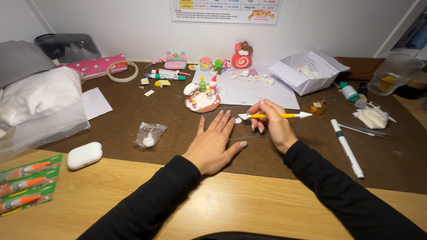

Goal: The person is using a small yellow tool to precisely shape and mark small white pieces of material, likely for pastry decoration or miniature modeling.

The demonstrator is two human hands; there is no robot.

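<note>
My left hand [214, 143] lies flat on the brown mat [133, 115], palm down with its fingers spread, holding nothing. Just to its right, my right hand [272, 123] grips a yellow sculpting tool [275, 116] with white tips at both ends, held level. The tool's left tip hovers over a small white lump of clay [238, 120] close to my left fingertips. Beyond the hands stands a round clay model [202, 98] with small snowy figures on a brown base.
A white sheet [271, 91] with clay bits and a folded paper box [307, 71] lie at the back right. A white marker [347, 147], tweezers [367, 130], a small bottle [316, 106], a plastic bag [149, 134], an earbud case [84, 155] and more clay figures [242, 55] sit around.
</note>
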